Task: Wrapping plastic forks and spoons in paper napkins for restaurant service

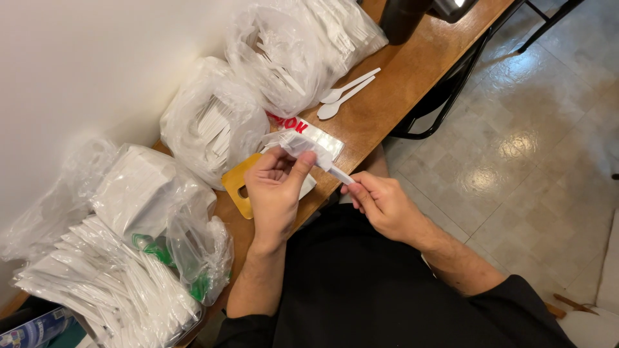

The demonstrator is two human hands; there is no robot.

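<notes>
Left hand (pixel 276 193) pinches a clear sleeve (pixel 302 145); right hand (pixel 382 203) pinches the white utensil handle (pixel 340 174) at the tabletop (pixel 393 90) edge. 2 spoons (pixel 345 95) lie beyond, beside bags (pixel 284 51).

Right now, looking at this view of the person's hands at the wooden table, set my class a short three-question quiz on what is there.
1. True or false: both hands grip the white plastic utensil in its thin wrapper.
2. How many loose white spoons lie on the wooden table? A) none B) two C) five
3. Which hand pinches the utensil's handle end?

Key
1. True: the left hand holds the wrapper end, the right hand the handle.
2. B
3. The right hand.
</notes>
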